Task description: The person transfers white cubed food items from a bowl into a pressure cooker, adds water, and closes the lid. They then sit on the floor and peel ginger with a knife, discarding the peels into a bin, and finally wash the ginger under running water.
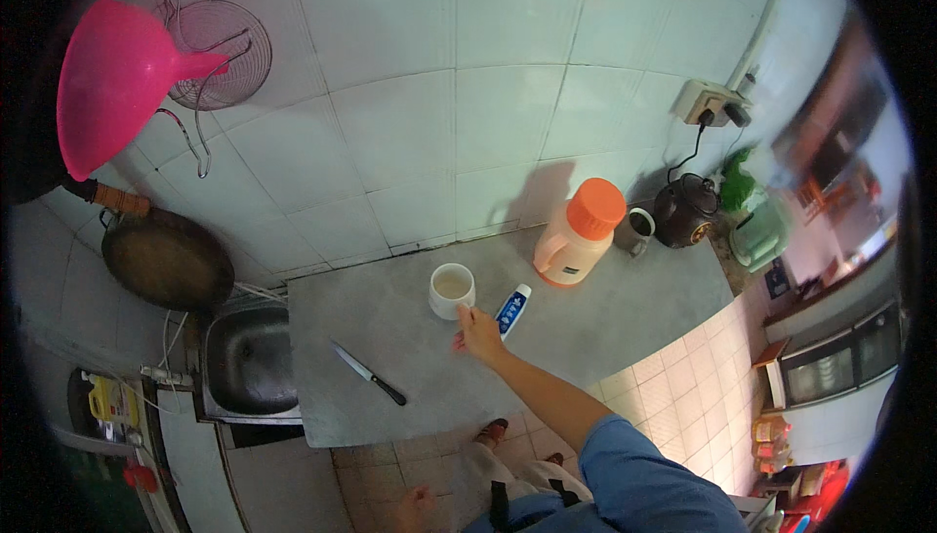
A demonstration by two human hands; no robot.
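My right hand [479, 335] reaches over the grey countertop [578, 335], its fingers at the near side of a white mug [448, 299] with pale liquid in it. The mug stands upright, and its handle is hidden by my fingers. Beside the hand lies a blue and white toothpaste tube [512, 310], partly covered by it. A knife with a black handle [386, 389] lies to the left of the hand. My left hand [417, 507] hangs low at the bottom edge, blurred, away from the counter; whether it holds anything is unclear.
An orange and cream thermos flask [575, 240] stands near the wall, with a grey mug [634, 231] and dark kettle [684, 211] to its right. A metal sink [252, 361] adjoins the counter's left end. A wok [168, 262] and pink plastic ladle [121, 83] hang at the left.
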